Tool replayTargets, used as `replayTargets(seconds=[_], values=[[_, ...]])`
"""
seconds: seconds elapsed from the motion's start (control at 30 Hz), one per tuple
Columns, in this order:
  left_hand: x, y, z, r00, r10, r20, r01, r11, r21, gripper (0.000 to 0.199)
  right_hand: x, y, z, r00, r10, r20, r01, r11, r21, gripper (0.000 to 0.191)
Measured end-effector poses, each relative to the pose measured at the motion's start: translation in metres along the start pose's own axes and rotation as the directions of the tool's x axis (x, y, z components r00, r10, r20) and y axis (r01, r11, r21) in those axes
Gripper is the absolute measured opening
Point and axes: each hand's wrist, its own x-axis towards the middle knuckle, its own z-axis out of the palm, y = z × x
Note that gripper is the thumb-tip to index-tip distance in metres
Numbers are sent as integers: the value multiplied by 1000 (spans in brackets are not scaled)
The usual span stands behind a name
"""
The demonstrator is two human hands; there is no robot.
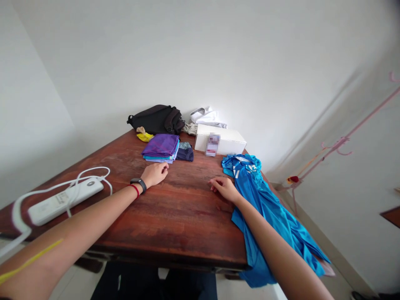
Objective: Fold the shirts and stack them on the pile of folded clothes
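My left hand (154,174) rests on the brown wooden table (184,208), its fingers curled in with nothing visible in them. Just beyond it lies a stack of folded clothes, a purple one (161,145) on top and blue and pale lilac layers below. My right hand (224,188) is loosely bent over the tabletop, thumb and fingers slightly apart, holding nothing. Beside it, a crumpled shiny blue garment (262,196) with white markings spreads along the right side and hangs over the front edge. My right forearm crosses above part of this garment.
A white power strip (67,200) with a looping cable lies at left. Toward the wall are a black backpack (156,118), yellow cloth (144,136), dark folded cloth (185,154), white box (229,139) and white fabric (206,116). A pink stand (340,143) leans into view at right.
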Motion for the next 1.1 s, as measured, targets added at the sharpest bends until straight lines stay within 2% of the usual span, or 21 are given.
replayTargets(seconds=[0.47, 0.73, 0.93, 1.1], values=[[1, 0, 2, 1000, -23, -13, 23, 1000, -5, 25, -2, -10, -3, 999, -23, 31, 25, 998, -50, 37], [0, -5, 5, 998, -55, -21, 54, 996, -64, 25, -2, -3, -2, 998, -28, 48, 31, 998, -62, 38], [-3, -12, 2, 1000, -9, 15, 11, 988, -154, 25, -3, -3, -2, 998, -17, 54, 22, 996, -89, 38], [-7, -5, 1, 997, 77, 28, -66, 960, -274, 27, -3, -4, -3, 998, -17, 64, 23, 995, -92, 40]])
